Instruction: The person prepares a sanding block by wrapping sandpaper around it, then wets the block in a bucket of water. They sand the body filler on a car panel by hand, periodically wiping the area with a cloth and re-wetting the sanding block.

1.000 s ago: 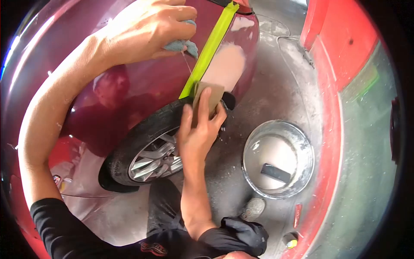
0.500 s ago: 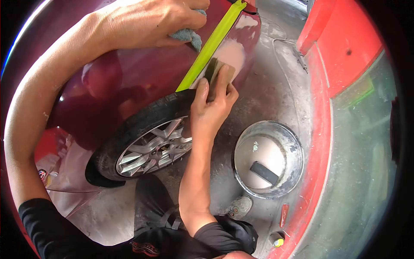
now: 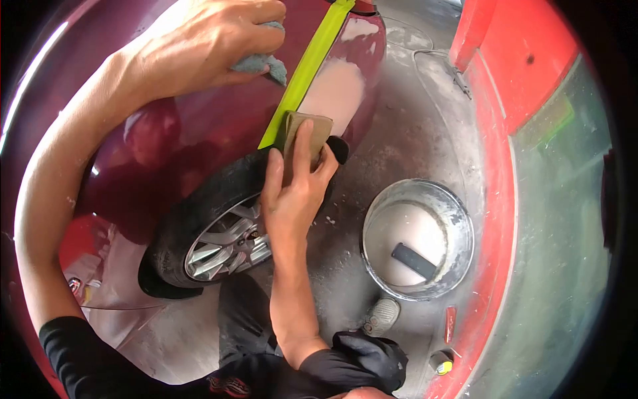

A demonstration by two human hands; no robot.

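Note:
My left hand (image 3: 222, 43) is closed on a grey-blue cloth (image 3: 259, 64) and stays over the dark red car panel (image 3: 199, 110). My right hand (image 3: 296, 189) grips a tan piece of sandpaper (image 3: 316, 125), folded or wrapped round something I cannot make out, with fingers laid along it. The sandpaper lies against the panel at the lower end of a pale pink filler patch (image 3: 335, 86), just above the wheel arch. Along the patch's left side runs a strip of yellow-green tape (image 3: 309, 63). Below the hand is the tyre (image 3: 173, 243) with its silver wheel (image 3: 222, 246).
On the floor to the right stands a bucket (image 3: 458, 266) of cloudy liquid with a dark block (image 3: 413, 262) in it. A red object (image 3: 450, 324) and a small yellow-and-black item (image 3: 441, 362) lie near a red-edged panel (image 3: 498, 219). My shoe (image 3: 382, 316) is beside the bucket.
My right hand has slid the sandpaper down the panel, off the middle of the filler patch to the wheel arch edge. My left hand still holds the cloth. The view has shifted slightly.

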